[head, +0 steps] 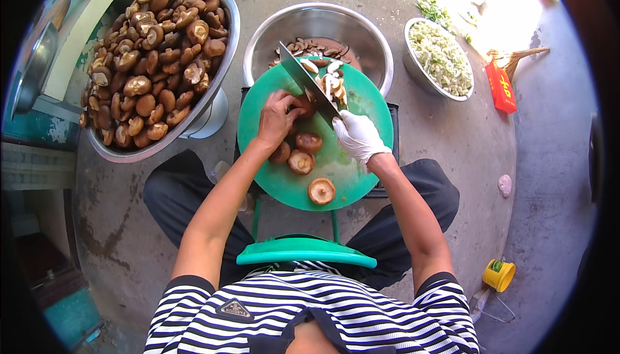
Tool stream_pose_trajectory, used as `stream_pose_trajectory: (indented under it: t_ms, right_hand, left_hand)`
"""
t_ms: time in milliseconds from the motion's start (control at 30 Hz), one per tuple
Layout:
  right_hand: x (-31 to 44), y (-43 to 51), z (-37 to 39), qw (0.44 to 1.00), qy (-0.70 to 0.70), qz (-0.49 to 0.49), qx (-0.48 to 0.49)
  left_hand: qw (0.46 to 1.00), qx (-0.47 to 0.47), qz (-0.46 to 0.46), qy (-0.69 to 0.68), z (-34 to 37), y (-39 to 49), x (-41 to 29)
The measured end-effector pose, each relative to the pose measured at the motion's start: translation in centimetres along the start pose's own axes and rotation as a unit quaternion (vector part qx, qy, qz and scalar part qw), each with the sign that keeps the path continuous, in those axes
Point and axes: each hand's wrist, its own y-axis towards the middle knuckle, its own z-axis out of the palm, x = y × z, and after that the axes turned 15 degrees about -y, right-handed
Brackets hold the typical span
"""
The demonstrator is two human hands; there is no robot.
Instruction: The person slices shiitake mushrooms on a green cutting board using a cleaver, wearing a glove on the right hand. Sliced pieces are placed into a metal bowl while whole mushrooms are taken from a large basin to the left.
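Note:
My right hand point(359, 137), in a white glove, grips the handle of a cleaver point(306, 80), its blade slanting up and left over a round green cutting board point(353, 174). My bare left hand point(280, 117) holds a brown mushroom point(306, 107) against the board, just left of the blade. Sliced mushroom point(332, 86) lies right of the blade. Several whole mushrooms point(308, 143) rest below my left hand, and one with its gills up point(321, 191) lies near the board's lower edge. Beyond the board, a steel basin point(317, 15) holds more slices.
A large metal basin point(231, 39) heaped with whole mushrooms stands at the left, above a white bucket point(213, 114). To the right are a bowl point(415, 65) of chopped pale vegetable, a red box point(500, 87) and a yellow container point(499, 275). A green plastic chair back point(306, 252) is before my torso.

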Motion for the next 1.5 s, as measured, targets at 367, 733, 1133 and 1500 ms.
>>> stream_pose_trajectory:
  t_ms: [367,733,1133,1500]
  right_hand:
    - [1.1,0.2,0.1,0.999,0.041,-0.005,-0.011]
    - [1.4,-0.2,0.5,1.0,0.006,-0.01,-0.009]
    - [0.4,0.4,1.8,0.999,-0.023,-0.03,-0.003]
    - [0.5,0.6,1.2,0.999,0.009,-0.025,0.019]
  left_hand:
    - [1.0,-0.003,0.024,-0.011,-0.4,-0.9,0.5]
    - [0.999,-0.023,0.001,-0.039,0.2,-0.8,0.0]
    - [0.999,-0.012,-0.006,-0.041,0.1,-1.4,0.0]
    - [0.998,-0.024,-0.016,-0.048,-0.7,-1.3,0.1]
